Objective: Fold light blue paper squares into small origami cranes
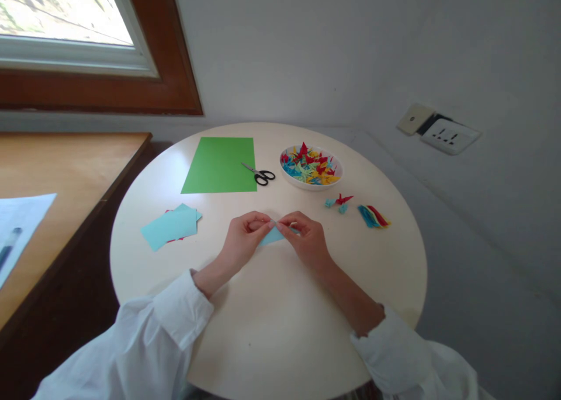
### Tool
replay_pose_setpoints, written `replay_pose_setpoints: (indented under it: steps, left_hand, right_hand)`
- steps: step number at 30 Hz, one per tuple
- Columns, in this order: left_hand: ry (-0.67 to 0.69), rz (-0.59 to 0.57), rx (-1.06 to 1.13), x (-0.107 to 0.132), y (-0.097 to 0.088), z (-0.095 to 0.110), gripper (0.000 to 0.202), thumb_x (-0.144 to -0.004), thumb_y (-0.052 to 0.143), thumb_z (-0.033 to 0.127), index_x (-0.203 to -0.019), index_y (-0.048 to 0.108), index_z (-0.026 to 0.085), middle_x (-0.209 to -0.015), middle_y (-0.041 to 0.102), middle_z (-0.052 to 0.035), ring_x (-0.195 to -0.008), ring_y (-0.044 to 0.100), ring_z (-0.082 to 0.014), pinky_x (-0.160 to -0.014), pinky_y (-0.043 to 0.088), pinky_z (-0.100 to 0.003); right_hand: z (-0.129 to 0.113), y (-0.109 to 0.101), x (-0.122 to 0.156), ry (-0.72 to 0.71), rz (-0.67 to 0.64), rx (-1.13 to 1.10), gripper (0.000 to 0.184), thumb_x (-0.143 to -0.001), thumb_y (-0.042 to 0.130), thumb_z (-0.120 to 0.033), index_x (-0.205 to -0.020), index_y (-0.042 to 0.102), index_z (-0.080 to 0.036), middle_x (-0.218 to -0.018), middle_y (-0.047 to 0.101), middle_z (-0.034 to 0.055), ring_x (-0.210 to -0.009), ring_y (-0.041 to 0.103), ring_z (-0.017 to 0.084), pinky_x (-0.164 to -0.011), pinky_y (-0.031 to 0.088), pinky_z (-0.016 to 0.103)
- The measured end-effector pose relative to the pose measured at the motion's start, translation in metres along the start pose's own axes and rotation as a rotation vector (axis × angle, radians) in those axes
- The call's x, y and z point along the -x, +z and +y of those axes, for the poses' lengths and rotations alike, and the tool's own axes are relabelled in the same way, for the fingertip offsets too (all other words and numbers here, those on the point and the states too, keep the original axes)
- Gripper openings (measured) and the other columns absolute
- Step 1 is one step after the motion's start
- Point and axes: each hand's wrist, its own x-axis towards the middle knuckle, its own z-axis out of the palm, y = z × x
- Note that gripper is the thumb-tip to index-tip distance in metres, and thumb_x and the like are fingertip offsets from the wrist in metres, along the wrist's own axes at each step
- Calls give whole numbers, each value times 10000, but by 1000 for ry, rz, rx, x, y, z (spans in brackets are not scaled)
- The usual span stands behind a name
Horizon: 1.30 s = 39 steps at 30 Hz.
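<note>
Grip: blue paper (272, 235) pinched by left hand (244, 237) and right hand (307, 240), before the bowl (309, 185).
Done: bowl filled with cranes (311, 165).
Left: blue paper judged half-folded.

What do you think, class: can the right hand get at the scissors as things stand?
Probably yes: the right hand is pinching the blue paper, but only bare table lies between it and the scissors.

Head cam, looks fwd/down, close over round table (272, 330).
</note>
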Motion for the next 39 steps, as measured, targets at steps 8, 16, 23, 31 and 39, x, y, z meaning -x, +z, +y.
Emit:
replay_pose_setpoints:
  steps: [8, 16, 23, 31, 39]
  left_hand:
    - [8, 10, -1, 0, 0, 0, 280, -598, 704, 381, -668, 605, 129, -443, 489, 52, -421, 368, -51, -424, 238, -185]
    - [3, 27, 3, 1, 1, 2, 284, -583, 710, 384, -648, 601, 129, -426, 466, 56, -415, 349, -51, -426, 218, -192]
    - [11, 30, 9, 1, 1, 0, 264, -583, 715, 377, -630, 610, 139, -428, 470, 54, -409, 345, -53, -418, 214, -199]
    - [55, 65, 82, -3, -1, -1, 200, -587, 719, 315, -656, 649, 141, -659, 636, -20, -604, 525, -113, -578, 389, -234]
    - [65, 106, 89, -7, -3, -4, 163, -608, 709, 279, -632, 629, 139, -602, 583, 16, -589, 475, -89, -568, 356, -214]
  right_hand:
    - [-2, 1, 0, -1, 3, 5, 81, -722, 602, -260, -691, 603, -186, -696, 609, 6, -683, 563, 146, -624, 433, 272]
    - [-2, 1, 1, -8, 8, 11, 85, -725, 598, -260, -690, 598, -183, -698, 606, 9, -682, 561, 146, -623, 436, 272]
    - [-4, 1, 1, -7, 12, 20, 89, -726, 595, -265, -681, 601, -189, -697, 614, 9, -677, 565, 147, -619, 440, 270]
    - [2, 1, -1, 122, 20, -63, 143, -677, 644, -312, -736, 653, -182, -742, 668, 30, -703, 601, 165, -620, 458, 275]
    - [5, -1, -5, 187, 109, -221, 224, -590, 704, -324, -754, 655, -180, -740, 661, 32, -682, 602, 155, -623, 495, 280]
